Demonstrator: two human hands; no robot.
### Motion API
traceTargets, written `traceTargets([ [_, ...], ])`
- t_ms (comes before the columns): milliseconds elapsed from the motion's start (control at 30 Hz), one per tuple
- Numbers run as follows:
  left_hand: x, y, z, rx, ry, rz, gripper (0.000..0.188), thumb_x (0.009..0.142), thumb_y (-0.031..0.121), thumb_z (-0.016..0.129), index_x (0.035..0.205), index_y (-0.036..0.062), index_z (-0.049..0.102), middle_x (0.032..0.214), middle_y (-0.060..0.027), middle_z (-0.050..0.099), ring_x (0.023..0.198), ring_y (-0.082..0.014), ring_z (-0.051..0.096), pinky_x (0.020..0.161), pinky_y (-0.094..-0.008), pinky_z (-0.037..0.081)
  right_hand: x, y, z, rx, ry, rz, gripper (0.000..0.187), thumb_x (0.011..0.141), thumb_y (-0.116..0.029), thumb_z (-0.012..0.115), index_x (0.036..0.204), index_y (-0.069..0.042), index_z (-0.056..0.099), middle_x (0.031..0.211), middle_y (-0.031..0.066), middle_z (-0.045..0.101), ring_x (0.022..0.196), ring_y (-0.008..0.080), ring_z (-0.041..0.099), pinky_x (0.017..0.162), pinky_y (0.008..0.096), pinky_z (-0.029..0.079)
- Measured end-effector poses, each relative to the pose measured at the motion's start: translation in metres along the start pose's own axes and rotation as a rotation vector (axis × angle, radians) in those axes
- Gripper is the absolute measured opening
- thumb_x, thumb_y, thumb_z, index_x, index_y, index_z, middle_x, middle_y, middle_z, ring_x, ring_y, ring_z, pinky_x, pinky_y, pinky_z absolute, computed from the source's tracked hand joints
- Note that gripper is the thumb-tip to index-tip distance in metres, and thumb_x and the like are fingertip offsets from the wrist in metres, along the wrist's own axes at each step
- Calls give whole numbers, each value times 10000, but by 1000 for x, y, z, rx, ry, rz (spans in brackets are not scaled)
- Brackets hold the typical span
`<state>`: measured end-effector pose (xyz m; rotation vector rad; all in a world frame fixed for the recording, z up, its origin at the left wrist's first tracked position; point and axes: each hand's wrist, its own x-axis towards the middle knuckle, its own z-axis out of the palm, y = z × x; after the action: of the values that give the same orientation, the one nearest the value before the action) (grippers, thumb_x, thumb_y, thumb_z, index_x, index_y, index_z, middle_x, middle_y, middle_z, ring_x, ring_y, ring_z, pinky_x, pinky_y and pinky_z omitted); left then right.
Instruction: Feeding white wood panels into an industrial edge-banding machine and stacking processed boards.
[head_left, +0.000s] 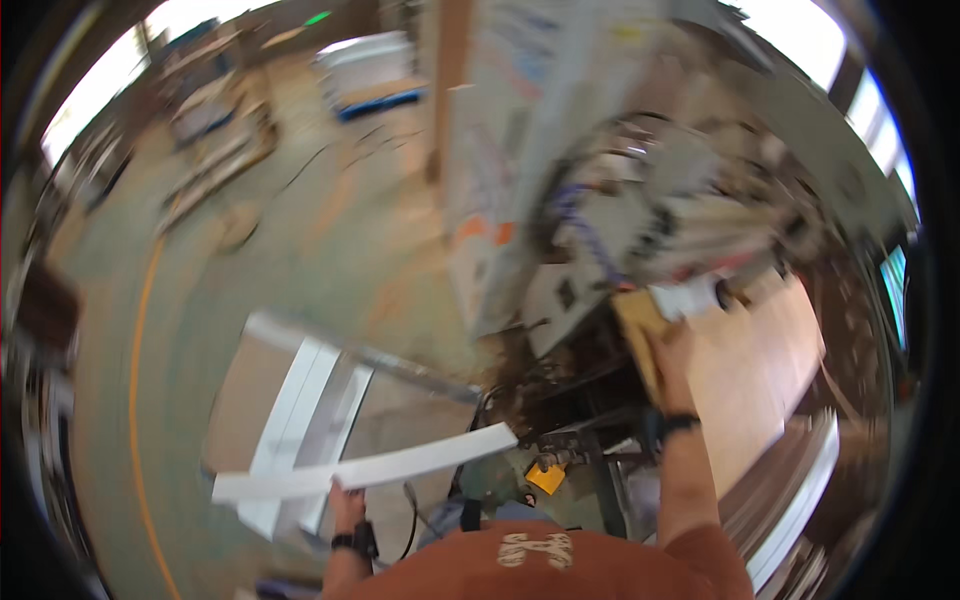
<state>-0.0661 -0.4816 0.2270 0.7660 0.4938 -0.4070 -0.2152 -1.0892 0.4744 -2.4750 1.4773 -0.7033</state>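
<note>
My left hand (347,507) is closed on a long white flat strip (400,464), gripping its near edge left of my body. The strip lies aslant, its right end pointing toward the machine. More white strips (296,420) lie under it on a low brown surface (400,410). My right hand (673,362) reaches forward to a tan, board-like piece (640,328) at the machine (690,225) and touches or nearly touches its right side. Blur smears its fingers, so their grip cannot be made out. A pale wooden tabletop (755,375) extends right of that hand.
Stacked long panels (795,500) with a white edge stand at the lower right. A yellow pedal-like part (545,478) is near my feet. A tall pale panel (500,160) rises ahead. Beyond it, a wrapped stack (370,75) sits on a blue pallet. A yellow line (140,370) marks the floor.
</note>
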Motion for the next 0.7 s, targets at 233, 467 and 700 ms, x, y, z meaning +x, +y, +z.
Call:
traceTargets([
  [233, 18, -43, -98, -332, 771, 13, 356, 835, 225, 405, 1108, 5, 344, 1083, -145, 437, 979, -307, 452, 825, -462, 385, -130, -16, -37, -271, -19, -351, 611, 644, -135, 626, 1162, 0, 333, 1178, 193, 347, 1099, 342, 305, 925, 374, 250],
  [467, 88, -51, -171, -626, 804, 185, 318, 830, 146, 402, 1088, -30, 340, 1058, -169, 437, 957, -317, 465, 814, -447, 413, -130, -14, -28, -268, 48, -311, 432, 630, 29, 561, 1033, 25, 406, 960, 168, 407, 934, 319, 389, 825, 387, 306],
  [700, 204, -69, -220, -642, 931, 214, 350, 815, 177, 450, 1066, -42, 341, 1007, -181, 446, 844, -316, 511, 669, -395, 511, -119, 13, -26, -416, 109, -379, 423, 584, 63, 486, 999, 31, 414, 939, 172, 411, 927, 324, 409, 832, 378, 323],
])
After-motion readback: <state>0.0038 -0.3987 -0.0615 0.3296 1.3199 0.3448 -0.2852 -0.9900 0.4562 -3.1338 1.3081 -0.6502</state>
